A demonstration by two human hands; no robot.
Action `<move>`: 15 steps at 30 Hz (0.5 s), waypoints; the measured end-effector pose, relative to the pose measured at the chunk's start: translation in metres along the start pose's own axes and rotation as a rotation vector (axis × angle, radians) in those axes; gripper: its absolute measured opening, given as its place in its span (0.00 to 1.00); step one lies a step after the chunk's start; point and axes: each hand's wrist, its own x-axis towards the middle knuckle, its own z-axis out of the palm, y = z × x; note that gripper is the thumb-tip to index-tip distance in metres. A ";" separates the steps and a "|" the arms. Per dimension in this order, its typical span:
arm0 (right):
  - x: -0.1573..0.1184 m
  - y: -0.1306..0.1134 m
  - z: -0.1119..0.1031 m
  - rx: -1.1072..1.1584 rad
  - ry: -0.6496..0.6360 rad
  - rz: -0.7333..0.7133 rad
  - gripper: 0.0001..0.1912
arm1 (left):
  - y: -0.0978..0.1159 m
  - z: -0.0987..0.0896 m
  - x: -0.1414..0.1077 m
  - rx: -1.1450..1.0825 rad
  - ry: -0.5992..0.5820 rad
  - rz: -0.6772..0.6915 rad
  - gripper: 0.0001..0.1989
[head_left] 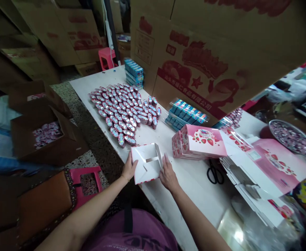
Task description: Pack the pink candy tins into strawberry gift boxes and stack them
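Note:
Between my hands is a small open carton (153,171), white inside, with a trace of pink and red at its outer edge. Its bottom flaps are folded together and a slot-like gap shows in the middle. My left hand (128,168) grips the left wall, thumb over the rim. Against the right wall, my right hand (169,175) holds the carton with its fingers along the side. Just beyond stand many small oval packs (121,108) with shiny tops, set in close rows. To the right lie closed pink strawberry-print boxes (205,141).
Black-handled scissors (215,175) lie right of my right hand. Flattened pink cartons (270,167) are stacked further right, near a metal bowl (291,137) of small packs. Blue packs (186,113) stand before a large cardboard box (194,59). A pink stool (86,181) is at left.

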 end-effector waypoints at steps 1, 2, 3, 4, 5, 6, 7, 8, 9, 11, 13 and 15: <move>0.006 0.001 -0.005 -0.030 -0.047 -0.121 0.42 | -0.003 0.005 -0.002 -0.032 -0.039 -0.003 0.32; 0.012 0.001 -0.010 -0.062 -0.125 -0.223 0.43 | -0.003 0.010 -0.002 -0.047 -0.059 0.007 0.31; 0.016 0.001 -0.015 -0.092 -0.224 -0.299 0.43 | -0.001 0.013 0.000 -0.047 -0.070 0.029 0.31; 0.020 0.002 -0.018 -0.116 -0.328 -0.343 0.42 | 0.001 0.016 0.003 -0.035 -0.079 0.055 0.31; 0.021 0.002 -0.021 -0.134 -0.419 -0.356 0.40 | 0.005 0.018 0.005 -0.017 -0.087 0.080 0.32; 0.021 0.002 -0.021 -0.146 -0.486 -0.347 0.37 | 0.008 0.020 0.008 0.002 -0.090 0.095 0.32; 0.020 0.002 -0.021 -0.154 -0.526 -0.325 0.34 | 0.010 0.021 0.010 0.020 -0.089 0.097 0.32; 0.017 0.002 -0.019 -0.158 -0.541 -0.297 0.31 | 0.011 0.022 0.011 0.032 -0.084 0.088 0.32; 0.014 0.002 -0.016 -0.161 -0.539 -0.269 0.28 | 0.011 0.022 0.011 0.041 -0.079 0.075 0.32; 0.009 0.001 -0.007 -0.158 -0.508 -0.220 0.25 | 0.009 0.022 0.011 0.049 -0.081 0.054 0.31; 0.008 -0.001 0.003 -0.150 -0.486 -0.183 0.23 | 0.007 0.022 0.010 0.057 -0.096 0.021 0.30; 0.011 -0.005 0.011 -0.146 -0.474 -0.145 0.22 | 0.006 0.022 0.010 0.070 -0.115 -0.026 0.30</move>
